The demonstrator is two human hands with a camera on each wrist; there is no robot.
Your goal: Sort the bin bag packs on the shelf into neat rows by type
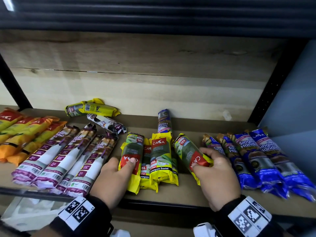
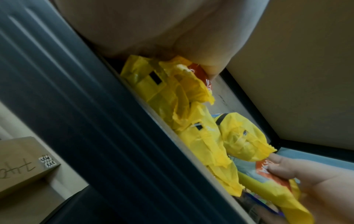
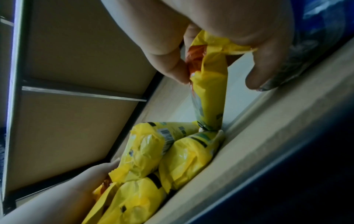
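Yellow packs, lemongrass-scented, 25L: a cluster at the middle of the shelf near its front edge. Two middle yellow packs lie lengthwise, front to back, touching each other.

Left yellow pack: at the cluster's left side, red label end toward the front; left hand grips it, thumb on the red label, fingers hidden behind it.

Right yellow pack: tilted, far end leaning toward the cluster; right hand pinches its near end between thumb and curled fingers. In the right wrist view this end is off the shelf board while the far end rests against the other packs.

White-and-purple drawstring packs: a row of four, left of the cluster, lying diagonally side by side.

Orange-and-yellow packs: a row at the left edge.

Blue single-handle packs: a row at the right edge, just beside the right hand.

Loose items toward the back edge: one yellow pack lying crosswise, one white-and-purple pack crosswise in front of it, one blue pack lengthwise behind the cluster.

Both wrists: black bands with printed square markers.
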